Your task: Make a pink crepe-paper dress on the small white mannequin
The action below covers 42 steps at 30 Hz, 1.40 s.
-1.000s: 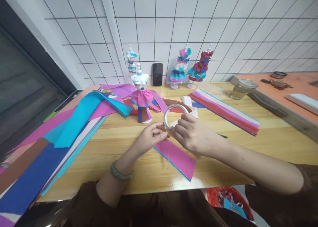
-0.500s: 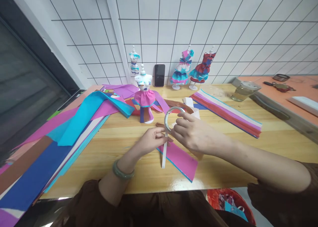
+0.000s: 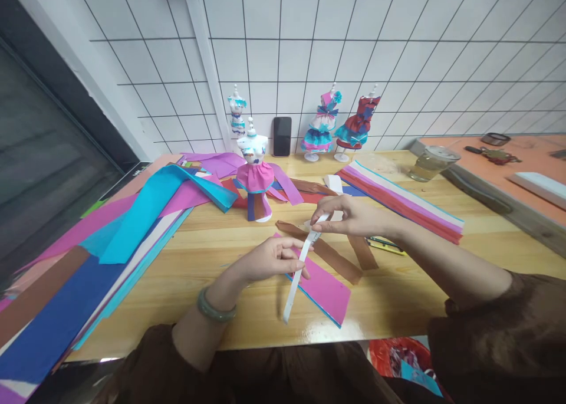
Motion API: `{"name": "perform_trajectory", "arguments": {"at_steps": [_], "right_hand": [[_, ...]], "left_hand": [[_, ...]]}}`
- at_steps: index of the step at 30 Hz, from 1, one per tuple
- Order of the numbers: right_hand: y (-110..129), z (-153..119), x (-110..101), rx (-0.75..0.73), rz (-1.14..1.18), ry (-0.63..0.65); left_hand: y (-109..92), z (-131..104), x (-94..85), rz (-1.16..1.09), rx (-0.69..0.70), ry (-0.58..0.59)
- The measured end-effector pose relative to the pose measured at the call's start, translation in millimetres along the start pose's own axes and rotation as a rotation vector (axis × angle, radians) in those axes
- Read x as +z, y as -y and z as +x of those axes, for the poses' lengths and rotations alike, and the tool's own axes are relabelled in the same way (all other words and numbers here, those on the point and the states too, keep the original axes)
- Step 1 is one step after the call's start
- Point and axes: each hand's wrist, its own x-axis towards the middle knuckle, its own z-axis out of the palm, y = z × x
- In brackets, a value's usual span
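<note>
Between the thumb and fingers of my right hand (image 3: 342,216) is a tape roll (image 3: 315,232), turned nearly edge-on. A white strip of tape (image 3: 293,289) runs from it down toward me, its free end hanging over the table. My left hand (image 3: 276,258) pinches this strip partway along, just below the roll. Under the strip lies a pink crepe paper piece (image 3: 327,289) with a blue edge. Brown paper strips (image 3: 338,261) lie just beyond it. A small dress form (image 3: 255,177) in a pink skirt stands behind my left hand.
Long coloured paper strips (image 3: 132,215) cover the left side. Layered strips (image 3: 407,203) lie at right, near a cup (image 3: 433,162). Dressed forms (image 3: 321,127) and a phone (image 3: 282,137) stand by the wall. A thin yellow tool (image 3: 389,246) rests right of the brown strips. Below is a red-lined bin (image 3: 398,357).
My right hand has turned the tape roll from face-on to edge-on. More tape strip shows, and its free end sits lower. Brown strips and the yellow tool are now uncovered.
</note>
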Motion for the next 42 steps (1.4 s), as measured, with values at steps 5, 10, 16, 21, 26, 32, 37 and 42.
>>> {"name": "perform_trajectory", "arguments": {"at_steps": [5, 10, 16, 21, 26, 32, 37, 42], "right_hand": [[-15, 11, 6, 0.149, 0.277, -0.034], [-15, 23, 15, 0.154, 0.386, -0.109], [-31, 42, 29, 0.138, 0.480, -0.233], [-53, 53, 44, 0.147, 0.572, -0.293], [-62, 56, 50, 0.176, 0.596, -0.310], [-65, 54, 48, 0.211, 0.598, -0.354], [-73, 54, 49, 0.229, 0.563, -0.421], [-79, 56, 55, 0.222, 0.523, -0.464]], "left_hand": [[0, -2, -0.5, -0.048, 0.011, -0.025], [3, -1, -2.3, -0.058, 0.039, -0.021], [5, 5, -4.5, -0.072, 0.107, -0.108], [9, 8, -8.2, -0.070, 0.173, -0.158], [12, 9, -11.6, -0.066, 0.194, -0.155], [12, 8, -13.8, -0.148, 0.209, -0.158], [11, 7, -13.8, -0.208, 0.189, -0.119], [9, 6, -11.9, -0.227, 0.182, -0.094]]}}
